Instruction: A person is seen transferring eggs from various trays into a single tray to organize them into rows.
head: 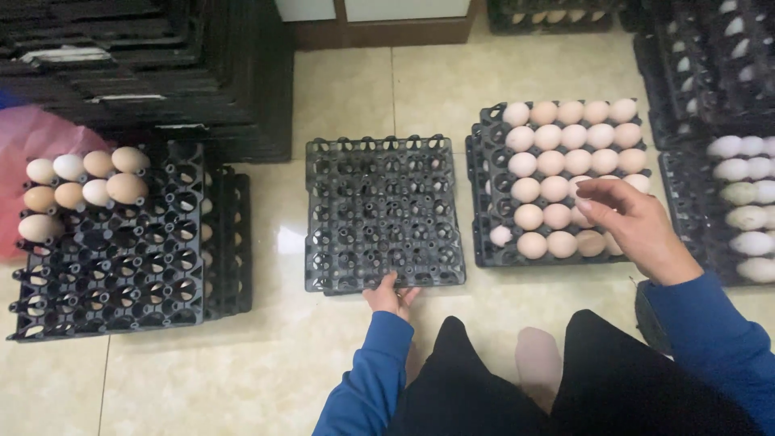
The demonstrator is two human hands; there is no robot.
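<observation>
Head view, person seated on a tiled floor (242, 371), knees in dark trousers at the bottom edge, both arms in blue sleeves.

Nearest, the left hand (391, 295) grips the near edge of an empty black plastic egg tray (383, 211), fingers curled onto its rim. This tray lies flat on the floor directly in front of the person, between two other trays and apart from both.

To the right, the right hand (634, 228) hovers over the near right part of a full tray of eggs (565, 179). The fingers are loosely spread and bent downward, holding nothing visible; whether the fingertips touch an egg cannot be told. The eggs here are pale pink to light brown and fill nearly every cup. This tray sits on at least one more black tray beneath it.

To the left, a partly filled tray (113, 242) holds a small cluster of eggs (85, 184), white and tan, in its far left corner; the remaining cups are bare. It rests on a stack of trays whose edges show eggs underneath. A pink bag (32, 137) lies behind it.

At the right edge, another tray carries whitish eggs (747, 202).

Farthest, a tall stack of empty black trays (161, 73) stands at the upper left, and more stacked trays (710, 56) stand at the upper right.
</observation>
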